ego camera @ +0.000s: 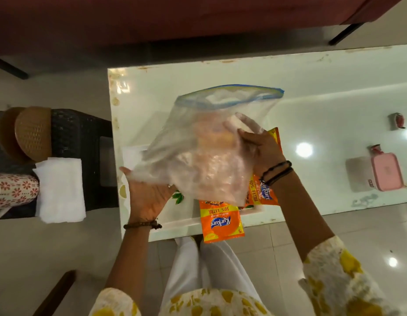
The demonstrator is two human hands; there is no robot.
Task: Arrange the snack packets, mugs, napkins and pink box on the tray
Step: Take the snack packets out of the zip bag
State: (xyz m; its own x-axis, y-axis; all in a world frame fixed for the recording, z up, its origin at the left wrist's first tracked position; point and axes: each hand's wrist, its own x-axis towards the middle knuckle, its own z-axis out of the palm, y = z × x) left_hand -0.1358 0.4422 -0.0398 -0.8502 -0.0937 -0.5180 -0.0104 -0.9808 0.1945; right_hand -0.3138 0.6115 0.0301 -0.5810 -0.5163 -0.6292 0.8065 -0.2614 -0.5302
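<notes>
Both hands hold a clear zip bag (pixel 198 142) with a blue seal above the white tray (pixel 175 222) on the white table. My left hand (pixel 148 197) grips the bag's lower left corner, and my right hand (pixel 259 149) grips its right side. Orange contents show dimly through the plastic. An orange snack packet (pixel 223 222) lies over the tray's near edge. A second orange packet (pixel 264 190) lies under my right wrist. The pink box (pixel 387 172) sits far right on the table. A patterned mug (pixel 13 190) and white napkins (pixel 61 190) rest on the black stool at left.
A woven brown bowl (pixel 31 133) sits on the black wicker stool (pixel 81 142). Small red-and-white wrapped items (pixel 398 120) lie at the table's far right. A dark red sofa (pixel 175 17) runs behind the table. Glossy tiled floor surrounds it.
</notes>
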